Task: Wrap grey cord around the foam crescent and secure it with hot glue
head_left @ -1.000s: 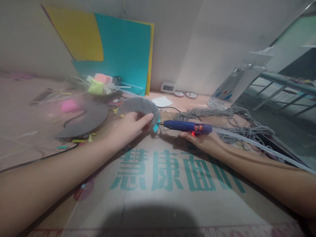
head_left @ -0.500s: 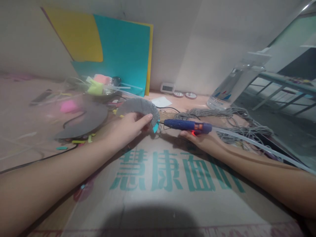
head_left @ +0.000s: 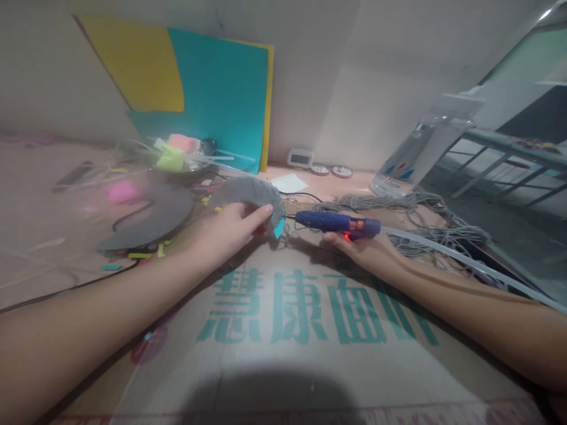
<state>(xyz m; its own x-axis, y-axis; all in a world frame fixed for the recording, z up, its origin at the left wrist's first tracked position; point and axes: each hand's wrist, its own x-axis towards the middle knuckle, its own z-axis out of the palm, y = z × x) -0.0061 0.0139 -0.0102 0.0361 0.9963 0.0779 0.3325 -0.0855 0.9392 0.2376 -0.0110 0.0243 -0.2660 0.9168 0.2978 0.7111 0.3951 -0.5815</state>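
Observation:
My left hand pinches a curved piece wrapped in grey yarn, thumb on top. At its lower right end a bit of bare turquoise backing shows. My right hand is closed round a blue hot glue gun, whose red light glows. A long clear glue stick sticks out of its back end. The gun's metal tip is at the end of the yarn-wrapped piece, close to the turquoise; whether it touches I cannot tell. Loose grey yarn lies behind my right hand.
A flat grey crescent and a pink lump lie at left among coloured scraps. Turquoise and yellow sheets lean on the wall. A small white digital display and a tall clear bottle stand at the back. Printed cardboard covers the front.
The glue gun's tip has shifted very slightly to the right, and the yarn-wrapped piece has moved a touch left. Both hands keep their grip.

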